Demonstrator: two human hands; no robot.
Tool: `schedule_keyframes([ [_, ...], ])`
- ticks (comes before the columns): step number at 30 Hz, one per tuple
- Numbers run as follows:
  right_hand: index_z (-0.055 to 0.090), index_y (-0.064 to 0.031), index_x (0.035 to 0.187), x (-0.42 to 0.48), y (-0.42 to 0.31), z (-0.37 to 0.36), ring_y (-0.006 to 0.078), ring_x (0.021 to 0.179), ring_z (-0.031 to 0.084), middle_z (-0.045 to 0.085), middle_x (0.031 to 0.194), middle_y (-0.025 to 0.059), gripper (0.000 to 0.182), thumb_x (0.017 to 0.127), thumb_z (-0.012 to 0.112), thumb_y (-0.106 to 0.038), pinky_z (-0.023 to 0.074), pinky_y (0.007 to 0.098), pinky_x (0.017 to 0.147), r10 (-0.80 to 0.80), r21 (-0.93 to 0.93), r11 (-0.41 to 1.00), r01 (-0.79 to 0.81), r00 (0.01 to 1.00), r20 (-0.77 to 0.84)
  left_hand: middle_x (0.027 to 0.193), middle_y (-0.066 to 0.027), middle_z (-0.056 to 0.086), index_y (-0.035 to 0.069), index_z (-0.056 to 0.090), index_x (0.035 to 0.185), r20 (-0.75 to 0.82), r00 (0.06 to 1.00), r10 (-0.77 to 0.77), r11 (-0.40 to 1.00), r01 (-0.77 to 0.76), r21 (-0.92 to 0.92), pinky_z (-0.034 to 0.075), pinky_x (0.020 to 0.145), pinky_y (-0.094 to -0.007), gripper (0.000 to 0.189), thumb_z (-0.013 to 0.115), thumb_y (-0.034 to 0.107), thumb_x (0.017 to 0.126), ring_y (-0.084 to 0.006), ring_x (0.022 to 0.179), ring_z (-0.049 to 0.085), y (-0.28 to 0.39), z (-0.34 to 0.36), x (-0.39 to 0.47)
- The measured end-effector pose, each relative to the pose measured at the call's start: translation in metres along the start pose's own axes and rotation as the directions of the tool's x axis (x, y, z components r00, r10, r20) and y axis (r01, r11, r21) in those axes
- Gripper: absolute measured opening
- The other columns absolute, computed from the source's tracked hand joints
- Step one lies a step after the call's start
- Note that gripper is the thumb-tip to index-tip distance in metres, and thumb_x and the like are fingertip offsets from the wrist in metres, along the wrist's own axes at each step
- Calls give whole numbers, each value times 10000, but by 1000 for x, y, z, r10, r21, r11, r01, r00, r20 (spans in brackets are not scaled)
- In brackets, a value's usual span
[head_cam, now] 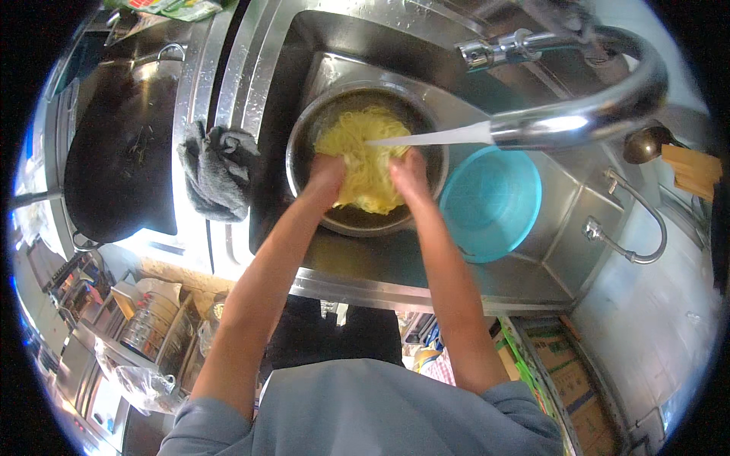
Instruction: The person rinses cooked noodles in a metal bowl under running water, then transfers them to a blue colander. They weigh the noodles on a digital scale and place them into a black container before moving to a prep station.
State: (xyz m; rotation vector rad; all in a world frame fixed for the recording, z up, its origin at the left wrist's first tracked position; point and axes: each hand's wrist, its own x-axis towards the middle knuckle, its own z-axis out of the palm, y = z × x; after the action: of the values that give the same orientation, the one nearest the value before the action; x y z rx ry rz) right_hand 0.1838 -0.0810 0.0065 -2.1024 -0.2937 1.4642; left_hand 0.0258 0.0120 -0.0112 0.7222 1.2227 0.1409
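Note:
A heap of yellow noodles (365,165) fills the middle of a round metal bowl (293,165), which stands in a stainless steel sink (365,256). My left hand (329,175) grips the heap at its left side. Opposite it, my right hand (409,170) holds the noodles at their right edge. The fingers of both hands are partly buried in the strands. A white stream of water (439,137) runs from the chrome faucet spout (547,126) onto the top of the noodles.
A turquoise plastic basin (496,199) sits right of the bowl. On the sink's left rim lies a grey cloth (219,171), with a large dark pan-like vessel (122,148) farther left. The curved faucet neck (644,80) arches over the right side. A hose (656,245) bends along the right wall.

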Motion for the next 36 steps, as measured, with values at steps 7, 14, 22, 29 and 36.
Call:
schedule_keyframes([
  [7,627,-19,1034,-76,-13,-4,383,998,575,619,1039,212,265,776,612,-79,451,440,854,-667,-346,692,634,745,30,1171,-320,498,-61,480,1151,180,890,420,474,-384,792,440,875,-481,411,584,106,790,-481,1014,529,54,33,-112],
  [14,551,51,1153,51,26,-17,414,1131,496,542,1184,276,436,862,581,-273,377,450,970,-377,-405,873,270,901,-213,1352,-209,438,46,391,1366,-179,983,-42,896,117,429,325,1040,-434,692,428,555,900,-346,1276,380,21,-18,78],
  [22,562,29,1166,3,-27,-14,393,1197,447,492,1242,265,394,804,597,-121,379,434,987,-400,-331,842,426,905,147,1187,-177,550,39,469,1289,223,923,314,634,-379,674,364,994,-399,506,519,244,828,-322,1114,508,15,-26,41],
  [29,397,-17,1344,-2,32,-20,338,1253,409,437,1335,215,576,873,584,-290,342,427,1015,-276,-104,961,257,915,-295,1216,-201,538,23,451,1304,-64,986,151,834,-92,544,412,956,-423,574,580,354,852,-332,1121,518,3,-36,27],
  [36,466,-20,1269,84,81,-4,274,1076,544,544,1208,160,481,933,498,-362,442,399,872,109,727,663,-179,984,143,1233,-159,554,53,428,1338,27,916,-401,911,402,-93,457,871,-380,588,574,360,858,-261,1070,564,22,3,31],
])
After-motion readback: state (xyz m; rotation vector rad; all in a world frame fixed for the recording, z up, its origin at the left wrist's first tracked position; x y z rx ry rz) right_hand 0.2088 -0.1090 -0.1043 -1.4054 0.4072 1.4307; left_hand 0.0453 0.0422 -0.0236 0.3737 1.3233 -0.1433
